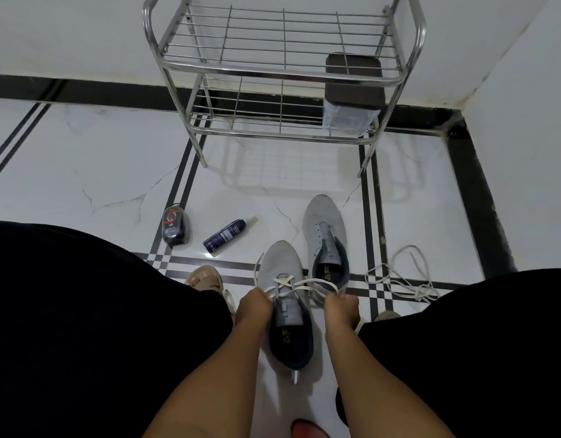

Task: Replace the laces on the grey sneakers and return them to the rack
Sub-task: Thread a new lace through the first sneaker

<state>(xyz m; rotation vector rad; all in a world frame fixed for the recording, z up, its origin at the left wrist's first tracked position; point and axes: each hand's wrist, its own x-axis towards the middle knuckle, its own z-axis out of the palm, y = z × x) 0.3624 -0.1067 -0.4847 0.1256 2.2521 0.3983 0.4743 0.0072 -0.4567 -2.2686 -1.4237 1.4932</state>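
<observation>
Now the sneaker points toward the rack, lengthwise between my left hand and right hand, both pinching its lace

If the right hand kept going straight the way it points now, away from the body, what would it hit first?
Probably the second grey sneaker: the right hand, gripping the white lace, points up-frame, and that shoe's dark heel collar lies just beyond the knuckles. Depth is unclear; it might pass above.

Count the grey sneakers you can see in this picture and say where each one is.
2. The near sneaker lies on the floor between the person's left hand and right hand, half laced. The far sneaker sits just beyond it, to the right, unlaced. Neither is on the rack.
</observation>
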